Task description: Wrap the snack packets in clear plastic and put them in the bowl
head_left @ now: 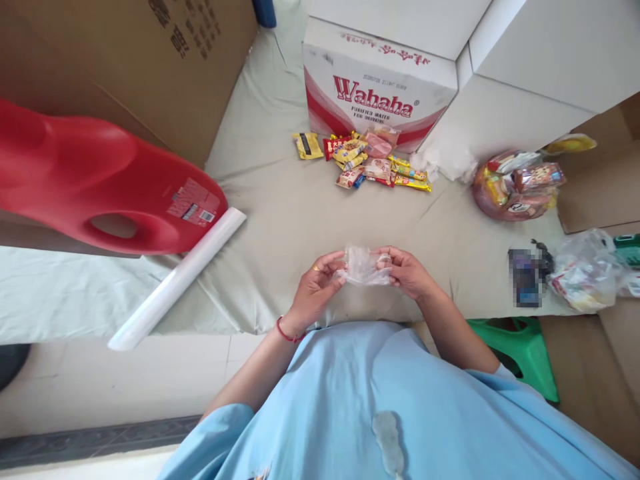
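Between my two hands, near the front edge of the cloth-covered surface, is a small clear plastic bag (pixel 364 267). My left hand (pixel 321 283) pinches its left side with thumb and fingers; a ring and a red bracelet show on that side. Fingers of my right hand (pixel 404 272) are closed on its right side. The bag looks crumpled, and nothing can be made out inside it. Beyond the hands lies a pile of small wrapped snacks (pixel 367 160), in front of a white and red Wahaba box (pixel 377 93).
A large red jug (pixel 125 193) and a white plastic roll (pixel 177 280) lie at left beside a cardboard box (pixel 165 67). At right are a bowl of packaged snacks (pixel 517 187), crumpled white plastic (pixel 447 160), a blurred dark item (pixel 526 279) and a filled plastic bag (pixel 583 270).
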